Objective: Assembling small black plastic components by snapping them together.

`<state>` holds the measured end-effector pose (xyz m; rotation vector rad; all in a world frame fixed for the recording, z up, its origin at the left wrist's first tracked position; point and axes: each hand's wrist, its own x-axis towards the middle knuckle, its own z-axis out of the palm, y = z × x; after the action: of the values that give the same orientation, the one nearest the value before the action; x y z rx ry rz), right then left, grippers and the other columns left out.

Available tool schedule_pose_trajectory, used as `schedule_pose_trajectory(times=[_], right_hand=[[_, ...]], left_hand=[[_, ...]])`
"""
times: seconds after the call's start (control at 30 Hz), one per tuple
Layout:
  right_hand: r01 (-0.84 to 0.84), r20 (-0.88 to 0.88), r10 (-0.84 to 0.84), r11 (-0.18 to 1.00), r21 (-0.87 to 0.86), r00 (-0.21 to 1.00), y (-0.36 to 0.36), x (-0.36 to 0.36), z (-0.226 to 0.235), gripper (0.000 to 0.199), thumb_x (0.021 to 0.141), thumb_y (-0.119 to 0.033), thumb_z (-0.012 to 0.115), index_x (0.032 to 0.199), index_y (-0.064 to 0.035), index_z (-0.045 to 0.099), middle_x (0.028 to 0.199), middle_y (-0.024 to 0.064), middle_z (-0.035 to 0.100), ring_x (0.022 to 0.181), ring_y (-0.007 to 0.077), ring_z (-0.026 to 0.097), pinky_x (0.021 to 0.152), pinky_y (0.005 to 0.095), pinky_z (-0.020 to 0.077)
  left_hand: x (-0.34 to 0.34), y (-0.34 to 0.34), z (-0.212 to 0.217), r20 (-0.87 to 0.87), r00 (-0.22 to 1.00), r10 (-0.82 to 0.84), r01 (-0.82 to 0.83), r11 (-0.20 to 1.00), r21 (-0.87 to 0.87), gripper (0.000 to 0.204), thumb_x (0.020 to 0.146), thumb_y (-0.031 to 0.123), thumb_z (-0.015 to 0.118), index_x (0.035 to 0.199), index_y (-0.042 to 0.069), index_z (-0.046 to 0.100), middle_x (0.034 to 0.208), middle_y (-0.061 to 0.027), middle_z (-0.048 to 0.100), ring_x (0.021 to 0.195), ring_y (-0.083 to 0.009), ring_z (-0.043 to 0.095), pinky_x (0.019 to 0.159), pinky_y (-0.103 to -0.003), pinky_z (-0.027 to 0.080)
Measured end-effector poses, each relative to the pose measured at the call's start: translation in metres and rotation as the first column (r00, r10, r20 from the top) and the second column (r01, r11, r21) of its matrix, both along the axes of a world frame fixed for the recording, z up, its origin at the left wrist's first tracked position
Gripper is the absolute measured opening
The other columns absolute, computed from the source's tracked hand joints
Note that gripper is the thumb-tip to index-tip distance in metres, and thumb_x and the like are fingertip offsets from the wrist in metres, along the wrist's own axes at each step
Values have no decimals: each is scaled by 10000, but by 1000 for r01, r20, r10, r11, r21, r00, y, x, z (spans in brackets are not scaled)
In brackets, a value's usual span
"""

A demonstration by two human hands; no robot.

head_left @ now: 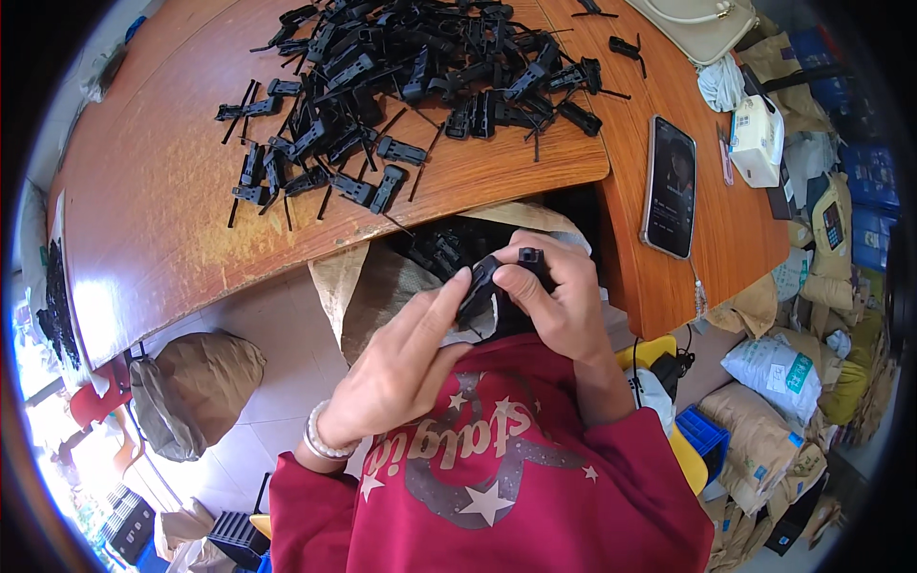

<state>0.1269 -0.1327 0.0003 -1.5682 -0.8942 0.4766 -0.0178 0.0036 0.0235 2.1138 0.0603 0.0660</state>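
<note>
A small black plastic clip-like part [479,289] is between my two hands, just in front of the table edge. My left hand [396,353], with a pale beaded bracelet at the wrist, pinches it between thumb and fingers. My right hand [565,298] is closed around a black piece [532,258] with a squared end; whether both pieces are joined I cannot tell. Under my hands stands an open brown paper sack [342,286] with more black parts [447,250] inside. On the table beyond lies a large heap of similar black parts [358,72], many with thin black strips.
The wooden table [153,191] has a curved front edge close to my hands. To the right lie a phone [670,186], a white tissue pack [757,143] and a cream handbag [695,24]. Brown sacks [764,444] crowd the right floor; another sack [205,387] stands left.
</note>
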Motion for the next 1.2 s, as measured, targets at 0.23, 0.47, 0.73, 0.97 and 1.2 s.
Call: schedule_pose_trajectory(times=[0.23,0.47,0.73,0.97,1.2], right_hand=[[-104,-125,91,989,-103,988,2,-11,-2,288,853,-208,648,742,35,540,618,136,495,561,240,503,541,325,380],[-52,-544,38,999,-11,838,-11,-31,12,246,945,-235,532,1009,1,555,714,19,481,598,78,429,537,226,356],[-263,-455,142,941,-214,879,-15,-32,29,243,903,-110,542,1081,54,524,914,139,622,854,224,627,762,294,466],[-257,-477,126,941,-222,870,-14,-31,29,223,898,-118,561,1035,58,554,848,126,620,758,205,622,679,289,466],[-316,-621,158,936,-153,768,-13,-24,19,205,915,-141,558,1002,45,573,701,50,574,528,54,491,472,205,369]], left_hand=[[7,-2,-21,449,893,22,-255,847,466,458,715,49,720,1109,-96,538,819,-127,565,608,-230,566,511,-296,478],[11,3,-26,164,975,147,-135,987,-83,376,795,30,632,1148,-39,524,804,-156,573,599,-285,577,516,-323,465],[7,2,-24,173,964,202,-165,964,-208,322,800,4,625,1098,-74,533,845,-197,603,662,-327,613,583,-341,497],[7,5,-26,237,959,156,-112,976,-189,338,778,0,637,1090,-79,530,754,-174,564,555,-300,556,491,-337,439],[5,5,-33,319,938,134,-130,991,-34,376,768,-5,636,1121,-61,517,722,-148,515,509,-283,516,451,-348,407]])
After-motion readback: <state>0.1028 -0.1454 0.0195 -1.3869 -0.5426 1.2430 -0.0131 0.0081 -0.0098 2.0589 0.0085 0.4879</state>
